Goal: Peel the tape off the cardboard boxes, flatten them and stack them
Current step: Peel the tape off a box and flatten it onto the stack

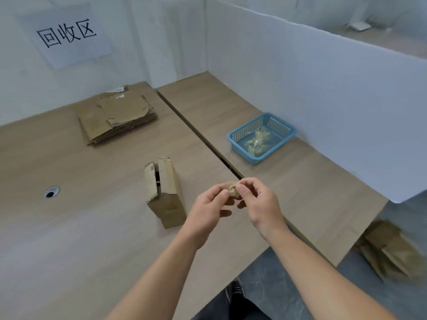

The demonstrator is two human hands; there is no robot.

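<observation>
Matt wood-grain table point(69, 227), rough brown cardboard box point(165, 192), blue perforated plastic basket point(238, 140).

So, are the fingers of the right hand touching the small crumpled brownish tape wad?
Touching. The head view shows right hand fingers pinching the small crumpled brownish tape wad; the left hand holds it.

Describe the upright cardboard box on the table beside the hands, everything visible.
The cardboard box is brown and corrugated, standing on end on the wooden table. Its flaps hang partly open with ragged edges, showing a dark gap. Only the table touches it; the left hand and right hand are apart from it.
</observation>
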